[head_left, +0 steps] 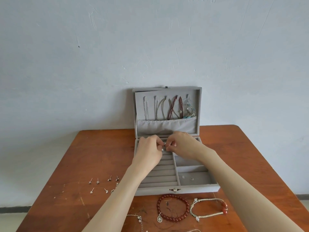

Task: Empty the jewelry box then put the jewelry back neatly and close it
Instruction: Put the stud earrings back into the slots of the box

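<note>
Centrally, the open grey jewelry box (177,185) sits on the wooden table (70,164), its ring rolls beneath the left hand (149,150) and right hand (184,144), each pinching a small silver piece (162,149), with stud earrings (103,184) and a red bead bracelet (173,207) lying outside.

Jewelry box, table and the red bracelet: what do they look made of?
Jewelry box: grey velvet-like fabric, matte and soft-looking, with a shiny metal clasp. Table: reddish-brown wood, scuffed and scratched. Red bracelet: glossy round beads, perhaps stone or glass, with a silvery, likely metal charm.
</note>
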A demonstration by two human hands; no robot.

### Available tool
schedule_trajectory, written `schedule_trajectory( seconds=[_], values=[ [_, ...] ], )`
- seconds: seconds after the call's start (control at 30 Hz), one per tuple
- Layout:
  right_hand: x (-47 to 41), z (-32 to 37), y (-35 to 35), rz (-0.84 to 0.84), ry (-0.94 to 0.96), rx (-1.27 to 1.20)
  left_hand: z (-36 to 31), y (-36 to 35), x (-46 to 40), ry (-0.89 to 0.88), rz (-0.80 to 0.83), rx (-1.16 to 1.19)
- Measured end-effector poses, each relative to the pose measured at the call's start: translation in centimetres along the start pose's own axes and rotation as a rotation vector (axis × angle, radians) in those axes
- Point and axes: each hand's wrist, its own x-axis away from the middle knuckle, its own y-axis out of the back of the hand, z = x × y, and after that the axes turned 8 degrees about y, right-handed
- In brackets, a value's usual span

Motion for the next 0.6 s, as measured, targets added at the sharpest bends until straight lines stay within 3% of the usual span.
schedule_trajectory(
  seconds=[0.6],
  values=[
    [1.6,0.2,-2.1,-0.273,-0.037,-0.096,0.1,-0.1,0.5,-0.035,-0.094,-0.021]
  ],
)
